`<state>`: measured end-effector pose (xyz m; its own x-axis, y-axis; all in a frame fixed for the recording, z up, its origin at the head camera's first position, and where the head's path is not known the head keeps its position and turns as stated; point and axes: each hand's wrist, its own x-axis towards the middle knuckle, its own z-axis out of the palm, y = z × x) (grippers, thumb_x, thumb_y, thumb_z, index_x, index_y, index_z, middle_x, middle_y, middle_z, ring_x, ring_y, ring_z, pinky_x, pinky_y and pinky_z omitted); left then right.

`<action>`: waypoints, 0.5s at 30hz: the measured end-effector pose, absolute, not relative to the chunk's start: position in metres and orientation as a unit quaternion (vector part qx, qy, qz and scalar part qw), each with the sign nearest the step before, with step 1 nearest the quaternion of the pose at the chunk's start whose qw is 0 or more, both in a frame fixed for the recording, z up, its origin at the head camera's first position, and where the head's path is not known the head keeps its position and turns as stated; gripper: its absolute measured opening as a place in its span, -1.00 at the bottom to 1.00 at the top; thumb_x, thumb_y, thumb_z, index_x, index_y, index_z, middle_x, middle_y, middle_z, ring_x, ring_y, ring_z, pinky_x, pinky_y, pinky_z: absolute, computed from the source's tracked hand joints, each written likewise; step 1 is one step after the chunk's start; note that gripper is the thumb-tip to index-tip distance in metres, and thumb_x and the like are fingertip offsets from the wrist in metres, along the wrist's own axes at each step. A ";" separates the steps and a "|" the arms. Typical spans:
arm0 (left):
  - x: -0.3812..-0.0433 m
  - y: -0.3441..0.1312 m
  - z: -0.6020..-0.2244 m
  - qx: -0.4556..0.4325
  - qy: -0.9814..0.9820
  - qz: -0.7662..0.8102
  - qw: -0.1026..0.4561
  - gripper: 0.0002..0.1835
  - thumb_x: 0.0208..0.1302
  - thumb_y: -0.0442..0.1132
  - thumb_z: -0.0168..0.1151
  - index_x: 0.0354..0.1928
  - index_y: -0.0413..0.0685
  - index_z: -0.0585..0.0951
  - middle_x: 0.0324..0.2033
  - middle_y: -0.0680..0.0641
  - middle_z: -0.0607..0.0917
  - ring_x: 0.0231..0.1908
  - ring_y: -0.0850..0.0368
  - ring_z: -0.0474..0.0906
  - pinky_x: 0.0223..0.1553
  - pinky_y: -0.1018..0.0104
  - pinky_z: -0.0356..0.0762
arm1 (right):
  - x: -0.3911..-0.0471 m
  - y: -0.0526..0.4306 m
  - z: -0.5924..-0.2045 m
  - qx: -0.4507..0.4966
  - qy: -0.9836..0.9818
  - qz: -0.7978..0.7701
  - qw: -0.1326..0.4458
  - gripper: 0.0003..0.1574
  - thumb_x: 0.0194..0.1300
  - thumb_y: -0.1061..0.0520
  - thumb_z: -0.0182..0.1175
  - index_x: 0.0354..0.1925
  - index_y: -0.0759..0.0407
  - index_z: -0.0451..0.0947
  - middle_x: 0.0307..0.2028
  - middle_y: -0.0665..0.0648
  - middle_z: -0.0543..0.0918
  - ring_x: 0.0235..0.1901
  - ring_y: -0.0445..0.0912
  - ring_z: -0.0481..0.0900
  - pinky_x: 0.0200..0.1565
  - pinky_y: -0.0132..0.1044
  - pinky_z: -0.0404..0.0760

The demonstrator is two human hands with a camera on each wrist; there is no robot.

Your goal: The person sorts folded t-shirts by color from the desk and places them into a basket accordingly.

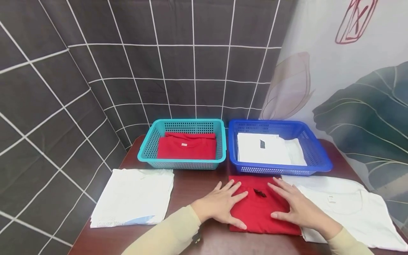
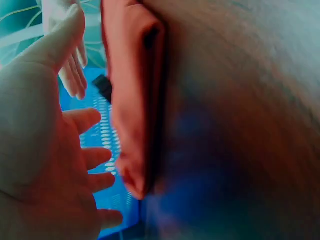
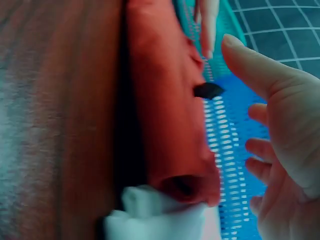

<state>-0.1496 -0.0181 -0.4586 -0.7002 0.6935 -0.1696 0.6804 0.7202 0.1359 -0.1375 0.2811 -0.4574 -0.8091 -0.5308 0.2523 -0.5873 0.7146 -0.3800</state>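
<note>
A folded red T-shirt point(image 1: 259, 216) with a black neck label point(image 1: 259, 193) lies on the table in front of the blue basket. Over its left side my left hand point(image 1: 218, 204) is spread, thumb toward the near edge. My right hand point(image 1: 294, 205) is held over the right side, fingers also apart. Both wrist views show a gap between the palms and the red cloth; the left hand point(image 2: 45, 150) and the right hand point(image 3: 292, 135) hold nothing. Beside the red shirt on the right is a white T-shirt point(image 1: 350, 212), its edge near my right wrist.
A teal basket point(image 1: 181, 164) holds a folded red shirt point(image 1: 188, 148). Right of it, a blue basket point(image 1: 277, 169) contains folded white garments point(image 1: 267, 152). Another folded white shirt point(image 1: 137, 194) lies at the table's left. Dark grid-patterned cloth point(image 1: 172, 63) hangs behind the table point(image 1: 188, 187).
</note>
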 end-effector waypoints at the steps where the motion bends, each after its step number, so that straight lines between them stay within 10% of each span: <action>1: -0.151 -0.015 -0.461 0.367 0.923 0.030 0.109 0.09 -0.11 0.70 -0.14 0.49 0.45 -0.01 0.50 0.05 -0.03 0.48 -0.01 -0.20 0.36 -0.18 -0.03 | -0.137 0.279 -0.461 0.302 -0.925 0.223 0.054 0.13 -0.12 -0.37 0.44 0.33 0.10 0.37 0.34 0.29 0.29 0.30 0.32 0.19 0.29 0.29 0.06; 15: -0.158 0.009 -0.472 0.302 0.943 0.008 0.140 0.09 -0.13 0.65 0.01 0.48 0.47 0.01 0.48 0.06 0.02 0.47 0.00 -0.15 0.35 -0.24 -0.07 | -0.134 0.268 -0.484 0.260 -0.954 0.151 0.005 0.22 -0.13 -0.60 0.23 0.37 0.02 0.33 0.35 0.36 0.25 0.31 0.37 0.12 0.13 0.52 0.01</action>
